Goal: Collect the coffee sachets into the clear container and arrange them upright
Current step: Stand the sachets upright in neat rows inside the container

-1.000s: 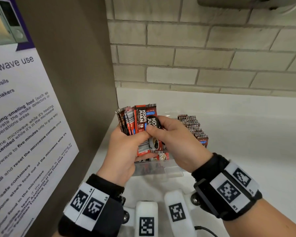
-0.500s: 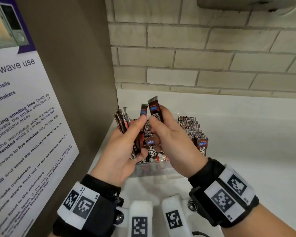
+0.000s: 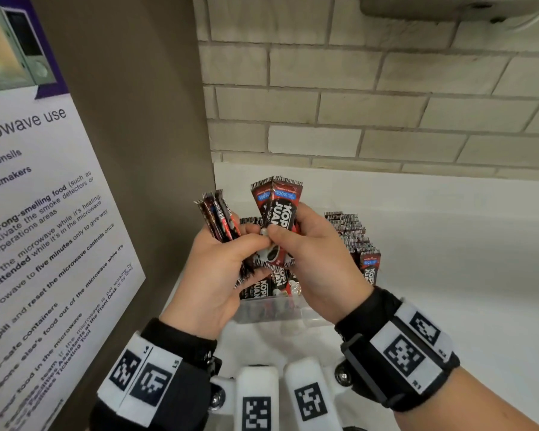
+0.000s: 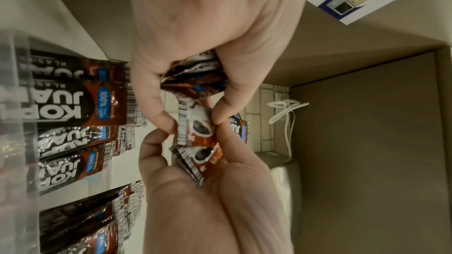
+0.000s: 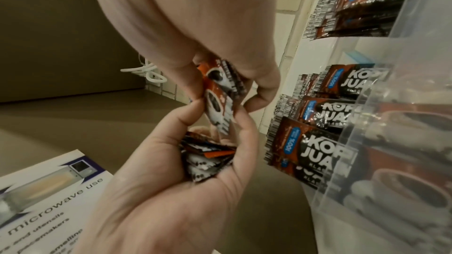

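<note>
Both hands are raised over the clear container point(image 3: 271, 311) on the white counter. My left hand point(image 3: 231, 244) grips a fanned bundle of red-and-black coffee sachets point(image 3: 220, 217), seen from below in the left wrist view as the bundle point(image 4: 195, 78). My right hand point(image 3: 285, 234) pinches two sachets point(image 3: 279, 203) upright, printed faces toward me. The left thumb touches their lower part point(image 4: 198, 128). Several sachets point(image 3: 352, 237) stand upright in a row inside the container, and more sachets point(image 5: 315, 150) show through its wall point(image 5: 403, 123).
A brown cabinet panel with a microwave-use poster point(image 3: 44, 213) stands close on the left. A brick wall point(image 3: 355, 104) rises behind the counter point(image 3: 448, 244). A white cable point(image 4: 286, 107) hangs in the back corner. A grey fixture point(image 3: 448, 7) hangs above right.
My right hand drew two sachets out of the left hand's bundle, lifted them and turned them from edge-on to face-on. The left hand kept hold of the rest.
</note>
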### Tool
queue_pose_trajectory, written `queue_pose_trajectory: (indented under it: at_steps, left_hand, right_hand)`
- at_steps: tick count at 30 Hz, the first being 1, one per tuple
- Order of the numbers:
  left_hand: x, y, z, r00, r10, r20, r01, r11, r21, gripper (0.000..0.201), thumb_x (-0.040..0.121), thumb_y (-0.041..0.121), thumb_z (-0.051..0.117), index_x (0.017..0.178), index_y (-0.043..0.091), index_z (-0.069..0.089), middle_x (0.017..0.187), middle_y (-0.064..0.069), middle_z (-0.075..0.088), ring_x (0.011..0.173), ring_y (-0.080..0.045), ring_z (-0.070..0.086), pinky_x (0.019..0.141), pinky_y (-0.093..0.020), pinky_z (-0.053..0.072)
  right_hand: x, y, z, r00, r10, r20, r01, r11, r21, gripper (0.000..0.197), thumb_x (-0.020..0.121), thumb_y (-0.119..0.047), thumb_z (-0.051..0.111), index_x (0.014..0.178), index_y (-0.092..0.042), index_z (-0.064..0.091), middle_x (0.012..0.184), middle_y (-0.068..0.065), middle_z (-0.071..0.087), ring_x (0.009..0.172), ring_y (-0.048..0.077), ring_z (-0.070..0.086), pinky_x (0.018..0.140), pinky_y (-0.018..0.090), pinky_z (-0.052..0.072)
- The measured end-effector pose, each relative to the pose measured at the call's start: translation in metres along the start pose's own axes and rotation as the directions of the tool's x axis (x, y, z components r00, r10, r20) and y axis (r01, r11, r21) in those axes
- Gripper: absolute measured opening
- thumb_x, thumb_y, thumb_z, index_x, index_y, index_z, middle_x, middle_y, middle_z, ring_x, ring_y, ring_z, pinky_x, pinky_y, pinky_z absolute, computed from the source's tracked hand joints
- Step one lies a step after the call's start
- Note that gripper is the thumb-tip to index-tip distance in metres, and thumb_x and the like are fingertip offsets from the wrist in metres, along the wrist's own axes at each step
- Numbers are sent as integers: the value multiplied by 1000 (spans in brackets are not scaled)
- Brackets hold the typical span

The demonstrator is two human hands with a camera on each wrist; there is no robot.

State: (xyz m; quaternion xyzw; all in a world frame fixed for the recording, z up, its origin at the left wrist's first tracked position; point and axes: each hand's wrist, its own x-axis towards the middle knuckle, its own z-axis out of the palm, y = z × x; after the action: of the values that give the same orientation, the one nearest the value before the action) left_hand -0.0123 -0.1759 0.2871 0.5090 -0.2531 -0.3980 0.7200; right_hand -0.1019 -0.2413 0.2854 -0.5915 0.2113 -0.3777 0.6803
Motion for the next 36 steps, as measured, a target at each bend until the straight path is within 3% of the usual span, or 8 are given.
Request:
queue_pose_trajectory:
  at_steps: [5,13,16,19,26,28,31,36]
  left_hand:
    - [2,2,-6,999,43,-16,-45,994,-105,27,85,-1,65,73,22,54,81,1,69,74,-9,72,65,-38,59]
    - [8,9,-10,963,-14,270,77,971,-226,21,76,17,60,89,11,76,104,-11,72,63,-15,63,57,-25,55]
    - [12,6,-11,976,-28,214,93,950,-299,27,74,12,60,100,5,66,102,-14,69,86,-19,72,62,-29,58]
    - [13,4,-8,993,-6,117,44,944,-327,26,69,10,64,95,7,62,85,-10,71,82,-16,73,64,-30,59]
    - [8,4,1,1000,4,5,-2,968,-252,69,64,9,69,127,-8,50,113,-20,64,89,-24,69,60,-30,57]
    - [7,3,4,1000,18,16,-15,976,-218,68,64,8,68,126,-10,48,102,-16,66,85,-24,66,61,-30,58]
    - [5,2,6,998,1,56,13,969,-248,66,65,7,66,128,-7,49,92,-11,64,82,-26,62,58,-30,58]
    - [5,6,0,979,-76,191,136,938,-318,51,71,13,63,120,1,55,107,-15,65,92,-27,67,66,-33,60]
  right_hand:
    - [4,-6,-15,998,7,-61,3,986,165,32,82,10,62,108,-6,57,84,10,71,71,20,68,67,33,55]
    - [-2,-14,-22,920,269,286,-339,912,231,25,70,-3,63,93,-6,55,78,16,70,64,21,69,64,33,57]
    - [0,-11,-20,952,263,159,-282,953,113,21,73,-3,68,89,-9,56,74,7,63,60,18,63,57,31,50]
    - [0,-7,-17,997,80,6,-79,990,-118,14,82,-3,70,86,-9,58,69,2,59,58,12,55,53,26,43]
    - [2,-11,-18,995,13,97,33,891,-452,29,62,-2,86,72,-5,60,63,-15,61,57,8,54,61,32,50]
    - [5,-16,-19,989,21,145,57,855,-515,32,59,-5,88,70,-8,59,65,-4,61,61,15,52,62,36,49]
    - [7,-24,-19,979,87,185,23,852,-522,33,60,-1,87,71,-7,57,68,10,55,61,21,53,62,44,55]
    - [7,-23,-24,962,126,243,-35,937,-348,35,64,12,78,69,-7,50,60,-13,60,59,17,49,50,22,44]
